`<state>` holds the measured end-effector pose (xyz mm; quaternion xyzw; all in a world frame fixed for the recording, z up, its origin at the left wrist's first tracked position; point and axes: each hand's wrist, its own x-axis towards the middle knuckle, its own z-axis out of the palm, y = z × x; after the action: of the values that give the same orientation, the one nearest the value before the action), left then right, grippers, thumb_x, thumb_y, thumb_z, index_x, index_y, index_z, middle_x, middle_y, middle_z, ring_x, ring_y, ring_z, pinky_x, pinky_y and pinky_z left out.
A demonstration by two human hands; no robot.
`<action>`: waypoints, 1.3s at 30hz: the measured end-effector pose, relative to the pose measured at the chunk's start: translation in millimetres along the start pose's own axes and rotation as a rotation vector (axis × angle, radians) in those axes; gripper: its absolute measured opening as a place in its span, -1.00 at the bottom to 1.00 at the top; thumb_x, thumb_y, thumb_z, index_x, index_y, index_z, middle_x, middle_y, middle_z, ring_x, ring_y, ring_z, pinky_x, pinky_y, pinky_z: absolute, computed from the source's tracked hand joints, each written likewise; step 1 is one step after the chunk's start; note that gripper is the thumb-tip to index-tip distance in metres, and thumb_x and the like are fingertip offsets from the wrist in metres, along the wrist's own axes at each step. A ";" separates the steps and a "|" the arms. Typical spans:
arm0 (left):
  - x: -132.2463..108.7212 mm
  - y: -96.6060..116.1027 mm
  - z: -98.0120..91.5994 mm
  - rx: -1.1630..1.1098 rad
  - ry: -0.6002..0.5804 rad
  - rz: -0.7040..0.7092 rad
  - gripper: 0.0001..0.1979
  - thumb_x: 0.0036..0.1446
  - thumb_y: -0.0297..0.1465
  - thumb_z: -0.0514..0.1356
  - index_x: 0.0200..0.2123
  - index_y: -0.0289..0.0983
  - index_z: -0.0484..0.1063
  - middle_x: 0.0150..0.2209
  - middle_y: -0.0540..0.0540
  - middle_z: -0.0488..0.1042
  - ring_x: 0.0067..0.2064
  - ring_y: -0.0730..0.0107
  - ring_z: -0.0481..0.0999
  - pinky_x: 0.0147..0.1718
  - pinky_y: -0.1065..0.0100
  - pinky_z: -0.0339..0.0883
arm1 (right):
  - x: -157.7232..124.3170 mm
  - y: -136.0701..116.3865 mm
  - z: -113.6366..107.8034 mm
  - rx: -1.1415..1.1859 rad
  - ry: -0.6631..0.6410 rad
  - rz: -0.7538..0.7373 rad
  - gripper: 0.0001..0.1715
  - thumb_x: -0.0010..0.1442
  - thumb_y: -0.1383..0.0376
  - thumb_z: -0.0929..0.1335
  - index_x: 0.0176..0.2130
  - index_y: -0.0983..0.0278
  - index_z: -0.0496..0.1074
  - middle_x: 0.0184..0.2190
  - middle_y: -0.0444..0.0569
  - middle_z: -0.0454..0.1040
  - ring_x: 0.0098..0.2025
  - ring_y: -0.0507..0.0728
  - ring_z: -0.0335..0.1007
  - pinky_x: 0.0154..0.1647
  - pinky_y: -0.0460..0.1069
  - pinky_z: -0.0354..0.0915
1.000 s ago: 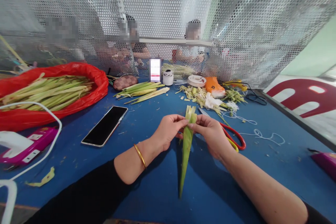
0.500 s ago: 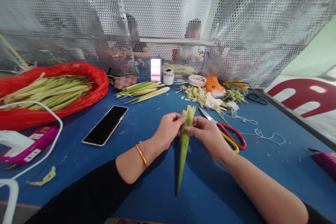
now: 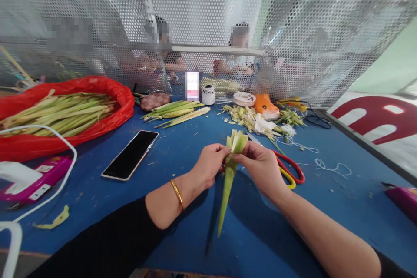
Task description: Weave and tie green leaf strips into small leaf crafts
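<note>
Between my hands a green leaf bundle [image 3: 229,178], which looks like folded corn husk, hangs tip down over the blue table [image 3: 182,239]. Its upper end is split into pale, spread strips. My left hand [image 3: 210,163], with a gold bangle at the wrist, pinches the bundle's left side just below those strips. On the other side my right hand [image 3: 262,165] is closed on the spread top with thumb and fingers. Partly behind my right hand lie scissors [image 3: 298,169] with red and yellow handles.
Left are a red bag [image 3: 120,113] of long leaves, a phone [image 3: 130,155] and a purple power strip [image 3: 54,173]. Leaves [image 3: 177,113], a tape roll [image 3: 244,99], scraps [image 3: 247,119] and white string [image 3: 325,166] lie beyond. Two people sit behind the perforated screen [image 3: 208,17].
The bundle's top is spread wider to the right, where my right hand has moved up onto it. The bundle's tip has lifted slightly, away from its shadow on the table.
</note>
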<state>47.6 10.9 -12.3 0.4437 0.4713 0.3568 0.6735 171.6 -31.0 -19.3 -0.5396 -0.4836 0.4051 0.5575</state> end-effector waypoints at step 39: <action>-0.4 -1.9 -0.1 0.017 -0.020 0.026 -0.85 0.07 -0.37 0.21 -0.49 -0.29 0.36 -0.60 0.02 0.36 -0.57 0.52 0.35 -0.60 0.48 0.14 | 0.3 -2.4 3.3 0.137 -0.011 0.092 -0.79 -0.13 0.22 0.49 -0.46 0.24 0.45 -0.51 -0.13 0.45 -0.44 0.06 0.31 -0.33 -0.01 0.25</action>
<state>47.5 9.9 -13.9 0.4592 0.4618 0.3569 0.6697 168.3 -30.2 -17.1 -0.5196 -0.4324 0.4653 0.5715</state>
